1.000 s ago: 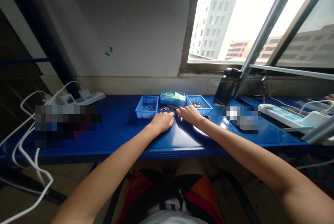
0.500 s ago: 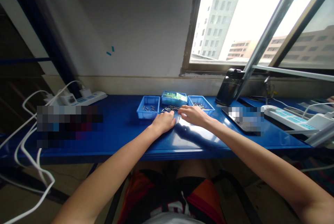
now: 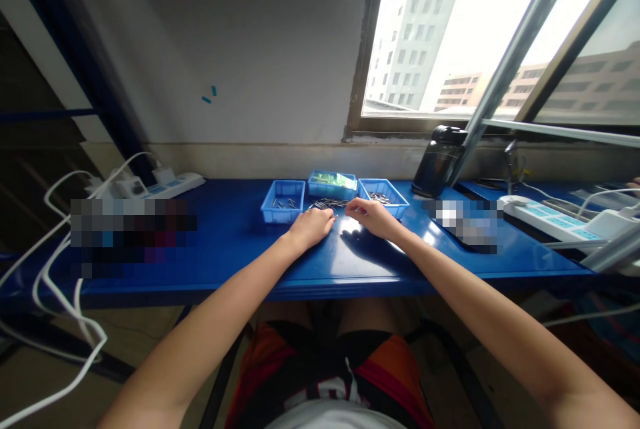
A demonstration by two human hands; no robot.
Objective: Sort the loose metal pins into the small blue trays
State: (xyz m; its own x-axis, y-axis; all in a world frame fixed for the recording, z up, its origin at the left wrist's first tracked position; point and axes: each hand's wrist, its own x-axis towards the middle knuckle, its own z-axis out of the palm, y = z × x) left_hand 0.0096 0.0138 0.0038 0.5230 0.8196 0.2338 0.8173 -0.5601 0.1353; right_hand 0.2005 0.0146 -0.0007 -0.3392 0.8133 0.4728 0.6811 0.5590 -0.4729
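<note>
My left hand (image 3: 311, 227) rests low over the blue table, its fingers curled together just in front of a pile of thin metal pieces (image 3: 330, 203). A little to the right, my right hand (image 3: 374, 217) has its fingers drawn into a pinch. Whatever is in either hand is too small or hidden to make out. Beyond the left hand stands a blue bin (image 3: 283, 216) with a few metal pieces in it. Another blue bin (image 3: 395, 206), behind the right hand, holds more such pieces. Between them at the back, a third blue bin (image 3: 320, 190) contains a green plastic packet (image 3: 336, 180).
A black bottle (image 3: 436, 162) stands by the window at the back right. In front of it lies a partly blurred flat object (image 3: 470, 236). Power strips (image 3: 550, 216) sit at the right and back left, with white cables (image 3: 43, 269) hanging at the left edge.
My right hand's fingers have drawn in from a more stretched pose, slightly away from the pile. The left fingers have curled in more. The camera view has shifted slightly.
</note>
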